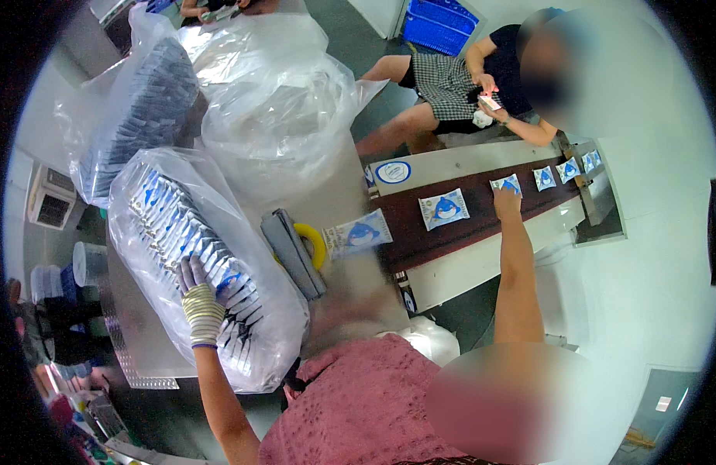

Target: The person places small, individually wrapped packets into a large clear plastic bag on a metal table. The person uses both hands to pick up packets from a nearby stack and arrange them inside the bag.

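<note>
My left hand (199, 304), in a striped glove, lies with fingers stretched out on a row of white and blue packets (168, 225). These stand tightly packed on edge inside a clear plastic bag (273, 353). On the dark conveyor belt (404, 252) my bare right hand (508, 203) is closed on the near edge of a small pillow-shaped packet (504, 184); its fingertips are partly hidden. Another packet (444, 209) lies on the belt closer to the table, and several smaller-looking ones (568, 170) sit toward the outlet. One more packet (359, 233) rests at the table's edge.
A grey folded block (294, 252) and a yellow tape roll (311, 244) lie beside the bag. Behind stand a full bag (145, 116) and crumpled clear bags (277, 124). Across the belt a seated person (451, 85) holds a small item. A blue crate (439, 27) is farther back.
</note>
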`<state>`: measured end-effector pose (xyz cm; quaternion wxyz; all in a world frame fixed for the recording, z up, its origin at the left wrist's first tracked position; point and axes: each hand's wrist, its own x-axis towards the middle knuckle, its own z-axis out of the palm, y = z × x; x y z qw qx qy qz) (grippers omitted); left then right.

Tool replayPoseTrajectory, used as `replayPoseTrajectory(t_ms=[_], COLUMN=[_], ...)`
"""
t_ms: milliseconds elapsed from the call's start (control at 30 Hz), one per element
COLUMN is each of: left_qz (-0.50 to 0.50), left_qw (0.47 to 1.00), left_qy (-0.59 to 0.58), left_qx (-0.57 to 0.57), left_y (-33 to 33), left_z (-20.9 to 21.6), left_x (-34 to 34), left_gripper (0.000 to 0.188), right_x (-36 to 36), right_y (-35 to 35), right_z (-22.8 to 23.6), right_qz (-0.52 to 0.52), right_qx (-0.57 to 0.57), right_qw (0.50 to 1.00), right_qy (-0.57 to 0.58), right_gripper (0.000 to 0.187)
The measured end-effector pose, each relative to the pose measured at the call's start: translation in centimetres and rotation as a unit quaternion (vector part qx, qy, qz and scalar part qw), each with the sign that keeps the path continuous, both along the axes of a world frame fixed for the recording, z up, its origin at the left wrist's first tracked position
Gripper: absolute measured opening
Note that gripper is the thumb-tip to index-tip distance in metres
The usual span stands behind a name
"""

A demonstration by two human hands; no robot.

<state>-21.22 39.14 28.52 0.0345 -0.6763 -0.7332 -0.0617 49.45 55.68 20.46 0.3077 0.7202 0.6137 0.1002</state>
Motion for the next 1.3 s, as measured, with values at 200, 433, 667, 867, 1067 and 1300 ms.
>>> replayPoseTrajectory(t_ms=[200, 433, 667, 867, 1067, 1300], left_qz=[0.003, 0.007, 0.036, 0.027, 0.042, 0.031], left_qw=[1.0, 1.0, 0.999, 0.999, 0.996, 0.996], left_qy=[-0.002, -0.01, -0.035, -0.037, -0.076, -0.078], left_qx=[0.01, 0.006, -0.007, -0.003, -0.004, -0.019], left_y=[0.3, 0.4, 0.1, 0.6, 0.0, -0.9], left_z=[0.0, -0.2, -0.1, 0.4, 0.2, 1.1], left_x=[0.4, 0.2, 0.4, 0.6, 0.1, -0.6], left_gripper=[0.095, 0.095, 0.096, 0.099, 0.097, 0.093], right_x=[0.8, -2.1, -20.1, -32.7, -34.4, -34.5], right_y=[3.2, 6.2, 6.4, 5.6, 0.4, -15.5], right_z=[-1.4, -1.7, 2.4, -4.6, -5.2, -4.0], right_qz=[0.076, 0.231, 0.347, 0.25, 0.152, 0.266], right_qx=[-0.007, -0.18, -0.36, -0.429, -0.457, -0.137], right_qw=[0.995, 0.955, 0.748, 0.754, 0.808, 0.867], right_qy=[0.063, 0.05, 0.436, 0.431, 0.341, 0.398], right_gripper=[0.025, 0.055, 0.05, 0.069, 0.089, 0.075])
